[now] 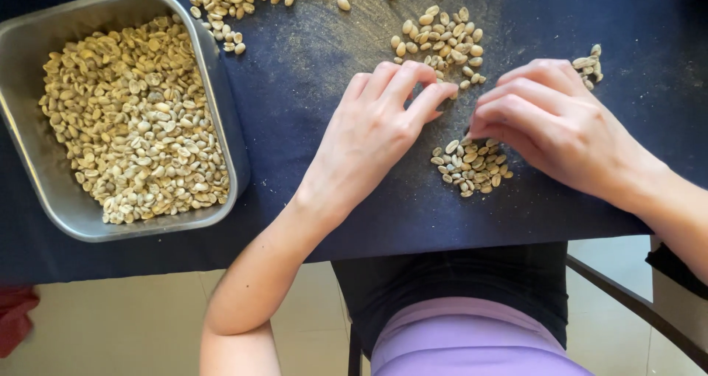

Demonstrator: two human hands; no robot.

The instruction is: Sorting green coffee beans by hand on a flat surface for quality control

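Sorting pile: I see a small heap of pale green beans on the dark tabletop, lying between my two hands, just below their fingertips.
Right hand: my right hand is nearer, fingers curled together, tips touching the heap's upper edge; I cannot tell if a bean is pinched.
Left hand: my left hand sits just left of the heap, fingers bent and close together, tips toward the upper pile.
Other beans: a few by the right knuckles; more scattered at the top edge.
Container: the metal tray, well left, holds a deep layer of the same beans.
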